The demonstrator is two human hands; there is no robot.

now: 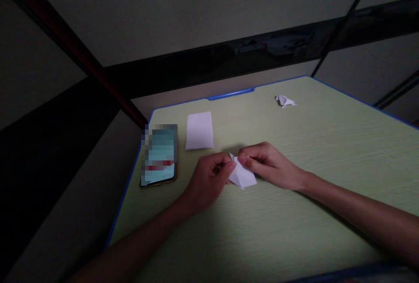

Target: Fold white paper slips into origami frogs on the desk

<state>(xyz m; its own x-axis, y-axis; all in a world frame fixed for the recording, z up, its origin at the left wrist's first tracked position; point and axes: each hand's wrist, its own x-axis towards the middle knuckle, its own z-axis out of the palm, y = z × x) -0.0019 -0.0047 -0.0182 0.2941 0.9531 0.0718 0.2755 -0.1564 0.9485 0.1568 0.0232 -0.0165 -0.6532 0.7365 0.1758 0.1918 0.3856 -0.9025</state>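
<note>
White paper (245,177): small, folded, angular
Folds: layered, pointed tip at upper left
Hold: pinched from both sides, over tabletop (310,143)

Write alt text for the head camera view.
The left hand and right hand pinch folded white paper at a pale green table. A phone lies to the left, a white paper rectangle beyond the left hand, a small folded paper figure at back right.

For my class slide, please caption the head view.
Left hand and right hand pinch folded paper over a table, phone nearby.
</note>
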